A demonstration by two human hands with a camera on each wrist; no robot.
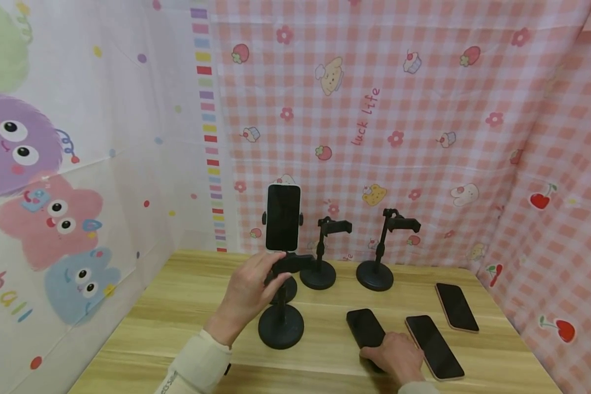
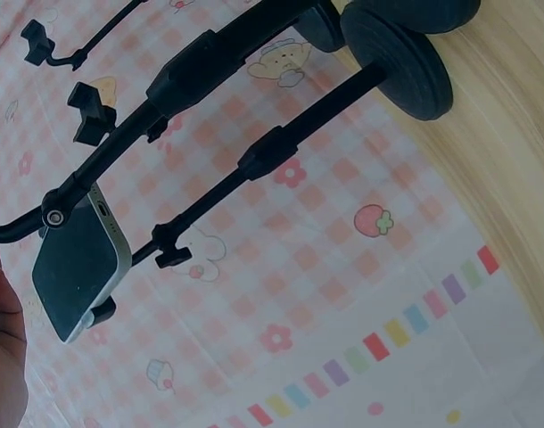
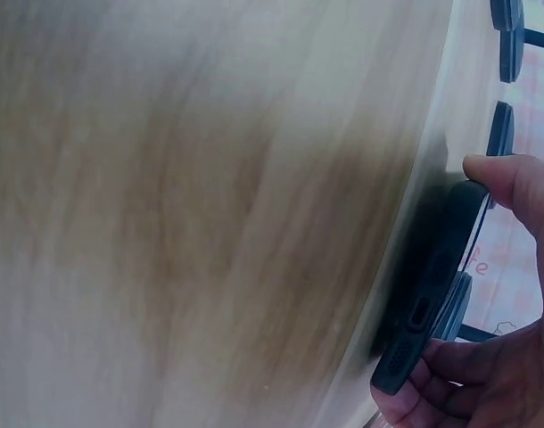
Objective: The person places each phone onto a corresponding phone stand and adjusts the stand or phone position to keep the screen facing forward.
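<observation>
My left hand (image 1: 248, 290) holds the black clamp (image 1: 299, 264) on top of the nearest phone stand (image 1: 280, 328), thumb below and fingers above. Only part of that hand (image 2: 4, 330) shows in the left wrist view. Behind it, a phone (image 1: 283, 218) stands upright in another stand's clamp, its screen dark. My right hand (image 1: 399, 353) grips the near end of a black-cased phone (image 1: 366, 326) by its two long sides. The right wrist view shows thumb and fingers on opposite edges of this phone (image 3: 424, 294), its port end facing the camera, close to the tabletop.
Two phone stands with unfilled clamps, the middle stand (image 1: 318, 274) and the right stand (image 1: 375, 275), are at the back of the wooden table (image 1: 177, 306). Two more phones, the nearer (image 1: 434, 347) and the farther (image 1: 456, 307), lie screen up on the right. Patterned cloths hang around.
</observation>
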